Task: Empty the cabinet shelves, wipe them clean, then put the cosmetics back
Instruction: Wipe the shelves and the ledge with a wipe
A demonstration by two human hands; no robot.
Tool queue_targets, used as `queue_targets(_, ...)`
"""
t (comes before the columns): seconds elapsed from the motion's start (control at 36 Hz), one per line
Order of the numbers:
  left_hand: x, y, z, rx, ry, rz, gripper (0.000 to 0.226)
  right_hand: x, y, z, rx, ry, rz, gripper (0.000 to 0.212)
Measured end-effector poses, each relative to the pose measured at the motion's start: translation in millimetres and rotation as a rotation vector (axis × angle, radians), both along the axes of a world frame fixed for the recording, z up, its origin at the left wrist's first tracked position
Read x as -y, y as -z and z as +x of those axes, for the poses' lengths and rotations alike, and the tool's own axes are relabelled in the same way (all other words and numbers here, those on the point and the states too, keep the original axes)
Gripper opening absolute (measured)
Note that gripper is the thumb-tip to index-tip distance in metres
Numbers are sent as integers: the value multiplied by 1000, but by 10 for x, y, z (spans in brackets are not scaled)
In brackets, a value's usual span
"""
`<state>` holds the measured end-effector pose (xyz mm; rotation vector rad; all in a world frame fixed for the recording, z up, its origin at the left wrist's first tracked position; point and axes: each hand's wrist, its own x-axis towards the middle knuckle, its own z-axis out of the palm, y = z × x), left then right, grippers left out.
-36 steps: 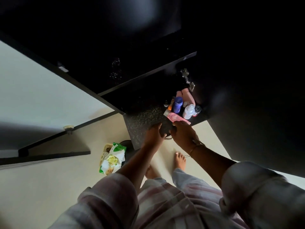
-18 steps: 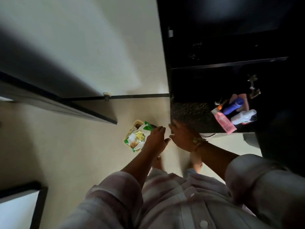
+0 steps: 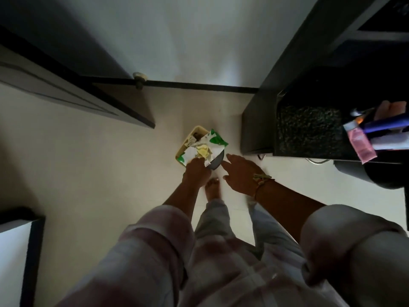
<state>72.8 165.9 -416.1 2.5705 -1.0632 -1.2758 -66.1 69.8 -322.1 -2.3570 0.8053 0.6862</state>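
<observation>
While the person stands over the waste bin (image 3: 185, 144) on the floor, the left hand (image 3: 197, 172) hangs at its near edge. Its fingers curl down into the wrappers and crumpled paper; whether they pinch a scrap I cannot tell. The right hand (image 3: 241, 173) hovers just beside the bin, fingers straight and slightly apart, holding nothing.

Cosmetics (image 3: 361, 145), a pink tube, a blue bottle and others, are crowded at the right end of the speckled shelf (image 3: 307, 129) in the dark cabinet (image 3: 256, 129), with the pink tube overhanging the front edge. The shelf's left part is bare.

Judgement: this is a rubbish-disposal step within the wipe phase, and the restocking is not finished. The next move calls for letting go over the bin, turning right to the cabinet and reaching for the crowded items. The overhanging tube could be knocked off.
</observation>
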Motion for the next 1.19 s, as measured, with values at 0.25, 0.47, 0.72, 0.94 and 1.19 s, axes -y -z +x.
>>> queue_targets(0.25,372,701,84,-70,66,161,54,-72,459,-6,-88,79,29,56)
queue_targets(0.47,564,1171,73,-47,87,279,63,-34,703,-136,-108,84,47,58)
queue_targets(0.72,607,1177,67,64,259,350,48,-53,732,-208,-96,117,60,58)
queue_targets(0.94,515,935,167,122,348,281,39,8,624,-205,-114,116,63,58)
queue_targets(1.19,355,192,134,9,-244,-165,41,117,255,-87,-15,204,84,51)
